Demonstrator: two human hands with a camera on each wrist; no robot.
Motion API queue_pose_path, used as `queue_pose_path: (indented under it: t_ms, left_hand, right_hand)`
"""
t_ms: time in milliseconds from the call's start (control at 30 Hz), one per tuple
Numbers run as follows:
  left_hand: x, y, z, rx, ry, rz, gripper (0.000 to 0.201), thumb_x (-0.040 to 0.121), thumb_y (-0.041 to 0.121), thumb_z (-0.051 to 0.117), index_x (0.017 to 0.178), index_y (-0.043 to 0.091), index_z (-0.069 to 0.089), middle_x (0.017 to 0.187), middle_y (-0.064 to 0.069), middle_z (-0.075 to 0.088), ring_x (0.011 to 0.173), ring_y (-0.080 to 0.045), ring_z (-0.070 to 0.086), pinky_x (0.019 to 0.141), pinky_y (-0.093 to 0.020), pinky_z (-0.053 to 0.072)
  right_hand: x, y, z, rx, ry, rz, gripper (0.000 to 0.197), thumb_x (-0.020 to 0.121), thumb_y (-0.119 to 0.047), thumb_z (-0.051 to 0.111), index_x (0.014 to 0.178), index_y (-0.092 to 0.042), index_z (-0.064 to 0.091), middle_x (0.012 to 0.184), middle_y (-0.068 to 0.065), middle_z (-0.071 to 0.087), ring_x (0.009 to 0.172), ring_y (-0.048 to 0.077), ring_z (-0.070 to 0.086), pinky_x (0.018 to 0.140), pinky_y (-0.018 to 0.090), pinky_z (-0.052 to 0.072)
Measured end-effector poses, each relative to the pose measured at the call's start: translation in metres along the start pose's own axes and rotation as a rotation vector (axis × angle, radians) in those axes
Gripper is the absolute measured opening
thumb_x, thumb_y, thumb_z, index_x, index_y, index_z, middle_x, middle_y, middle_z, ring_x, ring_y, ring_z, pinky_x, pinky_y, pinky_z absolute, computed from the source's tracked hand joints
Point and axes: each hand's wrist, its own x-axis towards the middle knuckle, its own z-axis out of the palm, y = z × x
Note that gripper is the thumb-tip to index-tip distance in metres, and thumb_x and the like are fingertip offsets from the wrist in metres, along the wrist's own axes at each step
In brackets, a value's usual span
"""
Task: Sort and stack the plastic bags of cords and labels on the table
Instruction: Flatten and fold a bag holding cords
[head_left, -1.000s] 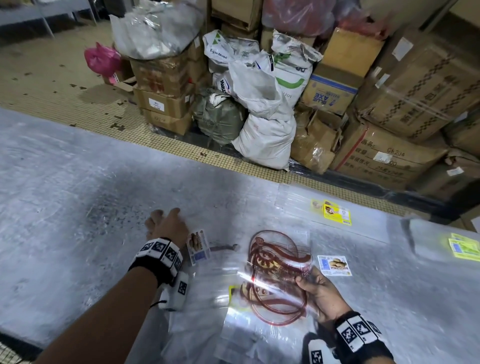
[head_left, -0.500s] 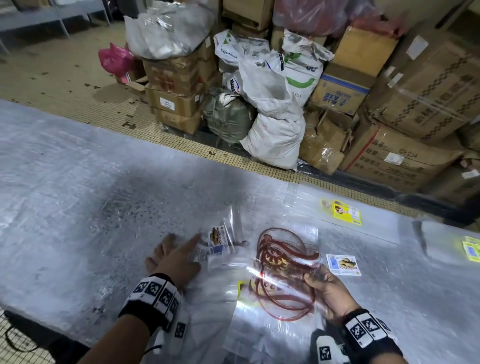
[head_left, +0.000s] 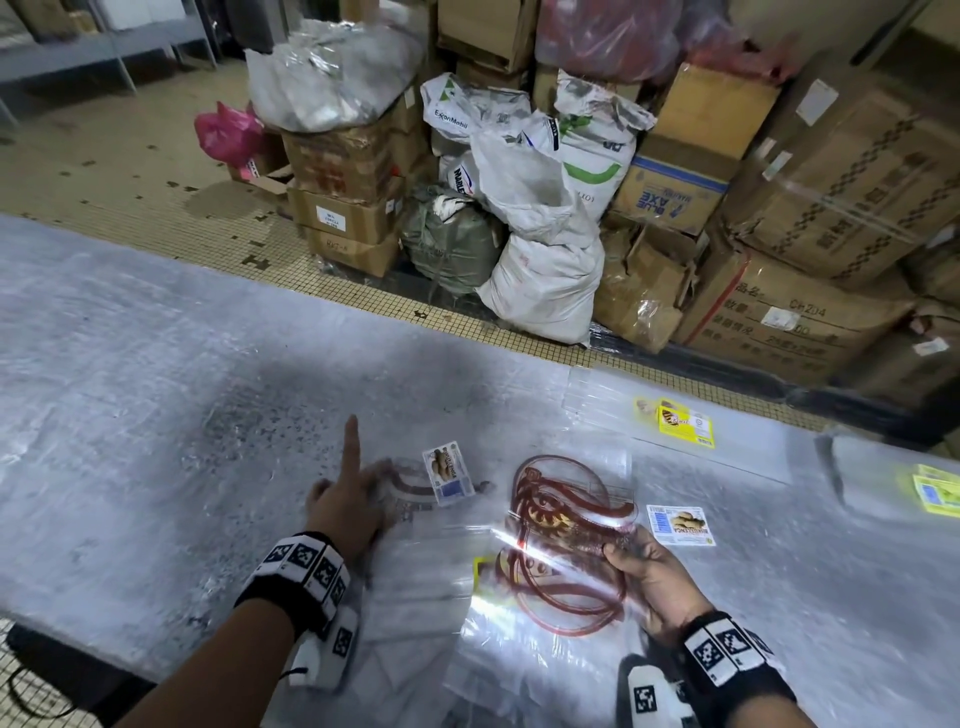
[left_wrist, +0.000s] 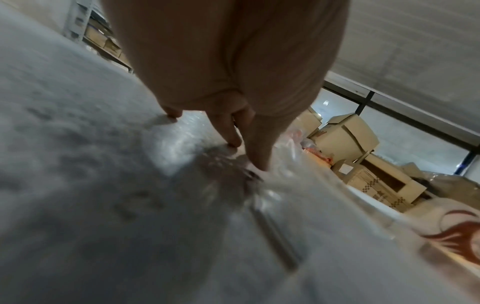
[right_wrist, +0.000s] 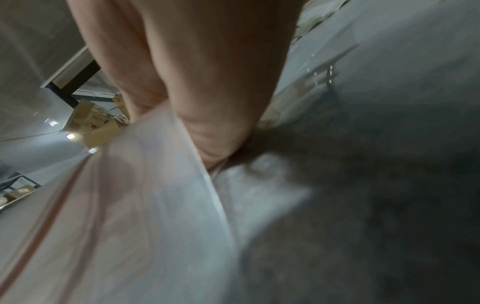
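Note:
A clear bag with a coiled red cord (head_left: 563, 540) lies tilted at the near middle of the grey table (head_left: 130, 415). My right hand (head_left: 639, 566) pinches its right edge, and in the right wrist view the thumb (right_wrist: 218, 131) presses on the plastic (right_wrist: 145, 195). My left hand (head_left: 348, 499) rests on a second clear bag that carries a small picture label (head_left: 448, 475). Its index finger (head_left: 353, 441) sticks out straight. The left wrist view shows straight fingertips (left_wrist: 261, 164) touching that bag (left_wrist: 298, 216).
A loose label (head_left: 680, 525) lies right of the cord bag. A flat bag with a yellow label (head_left: 685, 426) is farther back, and another yellow-labelled bag (head_left: 935, 488) sits at the right edge. Cartons and sacks (head_left: 540, 249) stand on the floor beyond the table.
The left hand has shifted on the small labelled bag, whose label now lies right of the fingers, and the index finger has straightened. The right hand keeps its hold on the cord bag.

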Motion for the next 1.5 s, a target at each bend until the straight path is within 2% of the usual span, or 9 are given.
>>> queue_pose_path:
  t_ms: [200, 367, 500, 600, 833, 1067, 1233, 1400, 1500]
  left_hand:
    - [0.004, 0.017, -0.001, 0.33, -0.145, -0.097, 0.098, 0.087, 0.046, 0.063, 0.157, 0.025, -0.002, 0.165, -0.001, 0.002, 0.151, -0.022, 0.002, 0.121, -0.041, 0.006]
    - [0.003, 0.018, 0.003, 0.381, -0.204, -0.088, 0.071, 0.088, 0.059, 0.054, 0.15, 0.051, 0.02, 0.163, -0.001, -0.014, 0.149, -0.027, -0.016, 0.119, -0.043, -0.004]
    - [0.0, 0.017, 0.0, 0.253, -0.072, -0.102, 0.049, 0.087, 0.051, 0.062, 0.133, 0.056, 0.047, 0.159, -0.001, 0.023, 0.146, -0.029, 0.016, 0.12, -0.042, 0.011]
    - [-0.001, 0.02, -0.006, 0.146, 0.0, -0.112, 0.052, 0.087, 0.029, 0.066, 0.134, 0.043, 0.049, 0.109, 0.002, 0.066, 0.111, -0.024, 0.053, 0.104, -0.039, 0.036]
    - [0.007, 0.009, -0.026, -0.57, 0.143, -0.375, 0.01, 0.083, 0.0, 0.072, 0.087, 0.009, 0.072, 0.075, -0.005, 0.073, 0.092, -0.031, 0.066, 0.083, -0.037, 0.049]
    - [-0.008, 0.037, -0.053, -0.395, -0.381, -0.176, 0.087, 0.081, -0.022, 0.051, 0.131, 0.048, 0.044, 0.101, -0.013, 0.069, 0.071, -0.027, 0.067, 0.052, -0.029, 0.049]
    - [-0.011, 0.081, -0.079, -0.426, -0.157, -0.033, 0.038, 0.094, -0.011, 0.048, 0.125, 0.008, 0.059, 0.1, -0.007, 0.07, 0.073, -0.025, 0.068, 0.066, -0.038, 0.05]
    - [-0.044, 0.161, -0.108, -0.45, -0.053, 0.282, 0.031, 0.101, 0.007, 0.046, 0.103, 0.034, 0.06, 0.106, -0.001, 0.069, 0.083, -0.02, 0.069, 0.07, -0.034, 0.053]
    - [-0.065, 0.196, -0.11, -0.575, -0.172, 0.356, 0.044, 0.102, 0.001, 0.038, 0.116, 0.038, 0.058, 0.112, 0.002, 0.07, 0.083, -0.021, 0.068, 0.07, -0.037, 0.052]
  right_hand:
    - [0.004, 0.005, -0.001, 0.107, -0.051, 0.013, 0.073, 0.042, -0.004, 0.1, 0.108, -0.008, 0.069, 0.124, 0.033, 0.062, 0.095, 0.039, 0.071, 0.094, 0.056, 0.049]
    - [0.004, 0.006, -0.001, 0.144, -0.057, -0.002, 0.081, 0.032, -0.007, 0.102, 0.106, -0.009, 0.071, 0.123, 0.033, 0.062, 0.095, 0.039, 0.072, 0.094, 0.058, 0.048]
    - [0.003, 0.004, 0.001, 0.14, -0.065, -0.007, 0.089, 0.033, -0.007, 0.102, 0.114, -0.008, 0.065, 0.125, 0.033, 0.061, 0.097, 0.039, 0.071, 0.094, 0.058, 0.048]
    - [0.002, 0.003, 0.001, 0.127, -0.055, -0.011, 0.095, 0.033, -0.009, 0.103, 0.118, -0.006, 0.062, 0.126, 0.033, 0.061, 0.098, 0.039, 0.071, 0.096, 0.059, 0.047]
    - [0.002, 0.004, 0.0, 0.111, -0.06, -0.016, 0.093, 0.035, -0.01, 0.103, 0.118, -0.007, 0.063, 0.126, 0.033, 0.06, 0.095, 0.038, 0.072, 0.094, 0.054, 0.05]
    - [-0.003, 0.0, 0.007, 0.054, -0.006, -0.01, 0.051, 0.065, 0.003, 0.084, 0.111, -0.01, 0.066, 0.121, 0.031, 0.064, 0.094, 0.037, 0.071, 0.092, 0.053, 0.052]
    - [-0.007, -0.004, 0.013, -0.134, 0.069, -0.039, 0.032, 0.092, 0.015, 0.051, 0.118, -0.002, 0.058, 0.119, 0.027, 0.067, 0.1, 0.039, 0.068, 0.091, 0.047, 0.056]
    - [-0.012, -0.011, 0.026, -0.223, 0.075, -0.104, 0.03, 0.091, 0.018, 0.05, 0.107, -0.007, 0.058, 0.11, 0.024, 0.069, 0.091, 0.035, 0.069, 0.073, 0.038, 0.062]
    - [-0.019, -0.017, 0.035, -0.286, 0.032, -0.149, 0.034, 0.091, 0.018, 0.049, 0.111, -0.008, 0.058, 0.118, 0.026, 0.067, 0.106, 0.041, 0.066, 0.093, 0.046, 0.055]
